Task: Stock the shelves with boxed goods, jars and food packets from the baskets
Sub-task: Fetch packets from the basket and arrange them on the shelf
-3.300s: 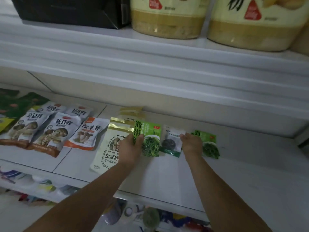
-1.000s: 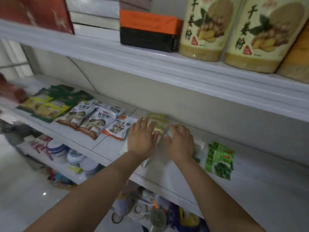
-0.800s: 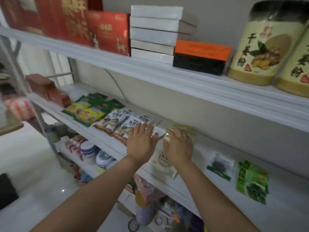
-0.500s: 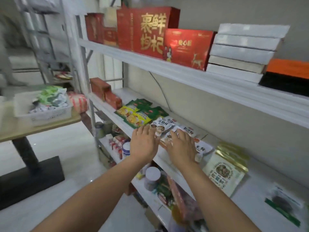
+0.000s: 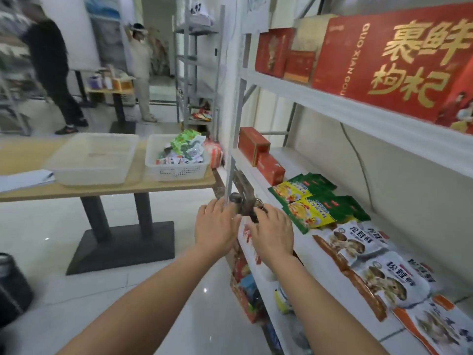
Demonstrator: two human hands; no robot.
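Observation:
My left hand (image 5: 217,228) and my right hand (image 5: 272,233) hover side by side, palms down, fingers loosely spread, holding nothing, at the front edge of the middle shelf (image 5: 302,242). On that shelf lie green and yellow food packets (image 5: 311,201), mushroom packets (image 5: 371,265) and small red boxes (image 5: 261,155). To the left, a white perforated basket (image 5: 176,165) on a wooden table (image 5: 20,155) holds several food packets (image 5: 186,147). Beside it sits a plain white tub (image 5: 92,160).
Large red gift boxes (image 5: 384,57) fill the upper shelf. Jars and packets sit on the lower shelf (image 5: 281,301). The shelf's metal upright (image 5: 233,155) stands just beyond my hands. Two people (image 5: 51,67) stand at the back left. A dark object (image 5: 12,288) sits on the floor at left.
My view has swung left from the seaweed and mushroom packets toward the table and baskets. Both hands lifted off the packets and moved left with it, holding nothing.

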